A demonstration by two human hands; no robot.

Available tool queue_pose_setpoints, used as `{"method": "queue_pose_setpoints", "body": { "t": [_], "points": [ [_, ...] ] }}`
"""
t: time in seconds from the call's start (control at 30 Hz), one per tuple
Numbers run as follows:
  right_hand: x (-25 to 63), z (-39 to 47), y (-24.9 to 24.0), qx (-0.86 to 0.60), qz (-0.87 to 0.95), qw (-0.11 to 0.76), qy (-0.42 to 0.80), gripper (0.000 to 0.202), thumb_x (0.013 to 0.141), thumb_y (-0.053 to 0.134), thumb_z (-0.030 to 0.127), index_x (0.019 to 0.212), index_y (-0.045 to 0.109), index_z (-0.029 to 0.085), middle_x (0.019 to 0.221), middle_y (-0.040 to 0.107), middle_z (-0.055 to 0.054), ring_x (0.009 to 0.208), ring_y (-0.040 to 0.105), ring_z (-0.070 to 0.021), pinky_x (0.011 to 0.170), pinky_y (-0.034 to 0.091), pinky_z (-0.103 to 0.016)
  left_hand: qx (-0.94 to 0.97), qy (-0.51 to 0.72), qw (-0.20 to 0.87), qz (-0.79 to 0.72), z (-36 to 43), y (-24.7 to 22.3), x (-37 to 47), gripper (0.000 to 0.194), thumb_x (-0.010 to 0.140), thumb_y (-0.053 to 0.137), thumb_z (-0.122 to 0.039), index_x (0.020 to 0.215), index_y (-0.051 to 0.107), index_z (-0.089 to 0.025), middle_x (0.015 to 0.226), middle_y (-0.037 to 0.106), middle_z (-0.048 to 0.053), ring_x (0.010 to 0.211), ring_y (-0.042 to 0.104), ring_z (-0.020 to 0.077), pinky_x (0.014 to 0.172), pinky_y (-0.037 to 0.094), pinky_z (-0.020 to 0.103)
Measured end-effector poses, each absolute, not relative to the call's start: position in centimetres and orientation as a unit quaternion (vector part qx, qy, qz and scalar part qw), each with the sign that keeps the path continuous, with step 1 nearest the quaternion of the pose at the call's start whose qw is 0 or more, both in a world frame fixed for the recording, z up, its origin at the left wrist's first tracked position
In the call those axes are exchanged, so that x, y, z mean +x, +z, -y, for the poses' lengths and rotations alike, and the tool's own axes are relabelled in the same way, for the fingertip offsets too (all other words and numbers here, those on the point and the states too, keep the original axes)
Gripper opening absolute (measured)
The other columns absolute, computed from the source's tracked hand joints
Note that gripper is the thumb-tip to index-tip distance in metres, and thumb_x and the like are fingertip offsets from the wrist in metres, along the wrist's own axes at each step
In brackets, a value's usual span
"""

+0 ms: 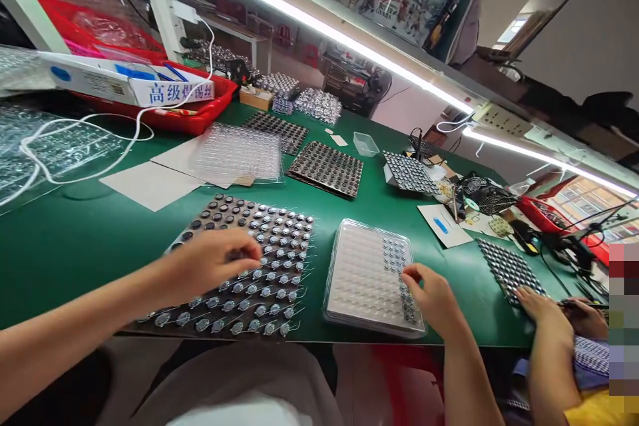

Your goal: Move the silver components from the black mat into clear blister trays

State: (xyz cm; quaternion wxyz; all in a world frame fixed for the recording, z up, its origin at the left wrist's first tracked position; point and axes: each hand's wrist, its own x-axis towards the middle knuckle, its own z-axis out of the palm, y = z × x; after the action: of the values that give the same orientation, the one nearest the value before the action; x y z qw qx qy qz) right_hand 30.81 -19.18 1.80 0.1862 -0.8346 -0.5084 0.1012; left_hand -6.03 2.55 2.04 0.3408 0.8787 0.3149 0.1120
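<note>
The dark board (232, 316) and clear plastic tray (357, 279) lie side by side at the near edge of the desk (384, 213), probably so that each is within easy reach of one hand. The left hand (219, 263) is over the board, fingers curled; the right hand (432, 296) bends its fingers in at the tray's right side, by its filled pockets. Whether either grips a part cannot be told. The round parts (270, 329) sit in rows, many thin leads slanting rightward; the tray's long axis seems to run away from the near edge.
</note>
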Motion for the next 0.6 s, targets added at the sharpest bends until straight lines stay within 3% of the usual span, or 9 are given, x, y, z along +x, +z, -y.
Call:
{"method": "queue_pose_setpoints", "body": {
  "t": [0.13,0.3,0.43,0.6],
  "points": [
    [31.8,17.5,0.8,-0.842,0.513,0.109,0.125,0.02,0.084,0.045,0.03,0.073,0.059,0.021,0.072,0.064,-0.001,0.067,0.056,-0.0165,0.06,0.035,-0.027,0.889,0.115,0.379,-0.227,-0.1,2.1,3.6,0.018,0.082,0.054,-0.032,0.081,0.067,-0.019,0.084,0.068,0.001,0.08,0.058,0.0151,0.073,0.041,0.024],
    [32.1,16.7,0.2,-0.859,0.493,0.096,0.099,0.014,0.079,0.053,0.026,0.07,0.062,0.021,0.076,0.065,-0.003,0.078,0.056,-0.0186,0.065,0.033,-0.028,0.867,0.056,0.446,-0.215,1.9,1.1,13.2,0.015,0.078,0.06,-0.027,0.084,0.069,-0.016,0.08,0.069,0.002,0.074,0.06,0.0141,0.064,0.041,0.022],
    [32.2,17.5,0.1,-0.869,0.477,0.116,0.063,0.009,0.077,0.058,0.031,0.078,0.061,0.022,0.083,0.064,-0.002,0.084,0.055,-0.0208,0.068,0.033,-0.03,0.876,-0.015,0.438,-0.199,3.1,0.5,18.5,0.016,0.076,0.062,-0.028,0.086,0.071,-0.018,0.079,0.07,0.002,0.071,0.06,0.0146,0.06,0.041,0.022],
    [32.1,20.4,0.0,-0.871,0.446,0.205,0.021,0.021,0.082,0.052,0.037,0.097,0.059,0.024,0.093,0.063,-0.003,0.089,0.054,-0.0222,0.074,0.036,-0.034,0.907,-0.074,0.354,-0.213,4.3,0.8,21.6,0.016,0.073,0.064,-0.026,0.085,0.073,-0.019,0.082,0.07,0.006,0.081,0.061,0.0212,0.066,0.045,0.026]
  ]
}}
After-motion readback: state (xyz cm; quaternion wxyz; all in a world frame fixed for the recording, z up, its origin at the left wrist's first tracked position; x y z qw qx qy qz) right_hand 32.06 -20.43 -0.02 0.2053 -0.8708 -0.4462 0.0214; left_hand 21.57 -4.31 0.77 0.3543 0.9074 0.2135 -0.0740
